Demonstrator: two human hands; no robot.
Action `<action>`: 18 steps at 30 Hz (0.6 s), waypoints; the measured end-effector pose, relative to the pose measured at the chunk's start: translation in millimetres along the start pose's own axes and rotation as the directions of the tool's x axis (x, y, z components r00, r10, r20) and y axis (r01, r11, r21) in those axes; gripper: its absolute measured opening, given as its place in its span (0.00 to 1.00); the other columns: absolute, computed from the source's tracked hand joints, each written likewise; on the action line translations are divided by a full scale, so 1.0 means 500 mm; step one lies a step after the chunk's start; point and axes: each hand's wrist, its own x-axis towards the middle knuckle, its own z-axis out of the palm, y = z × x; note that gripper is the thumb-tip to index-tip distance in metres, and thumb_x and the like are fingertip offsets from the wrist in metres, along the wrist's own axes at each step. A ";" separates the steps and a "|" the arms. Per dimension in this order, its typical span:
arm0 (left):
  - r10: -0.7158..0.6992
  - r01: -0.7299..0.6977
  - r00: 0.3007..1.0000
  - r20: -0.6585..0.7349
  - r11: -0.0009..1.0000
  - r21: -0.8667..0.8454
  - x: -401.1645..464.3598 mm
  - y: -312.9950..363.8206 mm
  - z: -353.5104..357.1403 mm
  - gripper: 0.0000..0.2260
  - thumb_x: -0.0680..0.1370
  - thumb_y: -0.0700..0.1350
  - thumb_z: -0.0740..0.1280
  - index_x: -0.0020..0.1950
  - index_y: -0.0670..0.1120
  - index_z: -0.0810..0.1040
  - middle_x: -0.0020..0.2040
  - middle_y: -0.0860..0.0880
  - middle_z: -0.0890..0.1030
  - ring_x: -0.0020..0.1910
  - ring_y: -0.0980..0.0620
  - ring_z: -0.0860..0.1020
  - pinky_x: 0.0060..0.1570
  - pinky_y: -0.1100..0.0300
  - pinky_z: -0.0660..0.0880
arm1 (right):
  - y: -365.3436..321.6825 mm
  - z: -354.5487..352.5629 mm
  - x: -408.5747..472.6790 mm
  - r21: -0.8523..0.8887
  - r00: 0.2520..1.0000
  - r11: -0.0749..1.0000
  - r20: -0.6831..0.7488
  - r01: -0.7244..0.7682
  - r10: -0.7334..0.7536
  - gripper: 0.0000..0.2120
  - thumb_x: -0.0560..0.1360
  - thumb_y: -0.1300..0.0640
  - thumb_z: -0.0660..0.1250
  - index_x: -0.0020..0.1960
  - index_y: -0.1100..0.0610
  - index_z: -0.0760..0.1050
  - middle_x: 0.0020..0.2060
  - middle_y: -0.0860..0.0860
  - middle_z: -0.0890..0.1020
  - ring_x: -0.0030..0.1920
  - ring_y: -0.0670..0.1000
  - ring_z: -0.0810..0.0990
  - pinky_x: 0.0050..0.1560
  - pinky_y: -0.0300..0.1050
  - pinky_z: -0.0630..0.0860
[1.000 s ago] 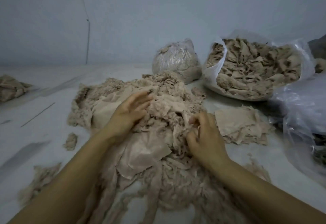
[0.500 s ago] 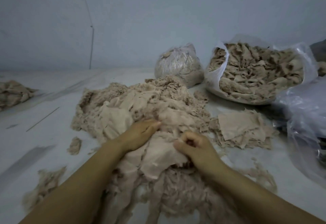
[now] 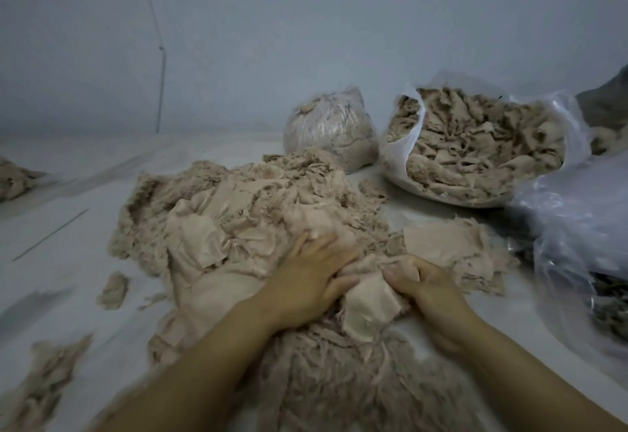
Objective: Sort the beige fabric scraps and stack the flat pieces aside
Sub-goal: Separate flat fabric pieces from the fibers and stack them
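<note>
The big heap of beige scraps (image 3: 258, 227) is sitting at the centre of the frame, its near edge blurring out at the bottom. The left hand (image 3: 309, 278) is pressing flat on it, fingers spread. The right hand (image 3: 421, 285) is pinching a flat piece (image 3: 368, 305), fingertips half buried. The flat stack (image 3: 448, 248) is lying right of centre, its far edge lost under frayed threads.

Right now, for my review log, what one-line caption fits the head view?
Left hand presses the beige scrap pile while right hand pinches a flat piece beside it.
</note>
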 end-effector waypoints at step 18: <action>-0.561 0.279 0.818 0.125 0.199 -0.939 0.048 0.150 0.051 0.06 0.78 0.41 0.66 0.44 0.40 0.80 0.40 0.41 0.81 0.41 0.47 0.78 0.40 0.57 0.74 | 0.011 -0.016 -0.009 0.328 0.995 0.941 -0.010 -0.088 0.097 0.12 0.74 0.63 0.66 0.54 0.70 0.76 0.48 0.67 0.81 0.47 0.62 0.81 0.50 0.56 0.78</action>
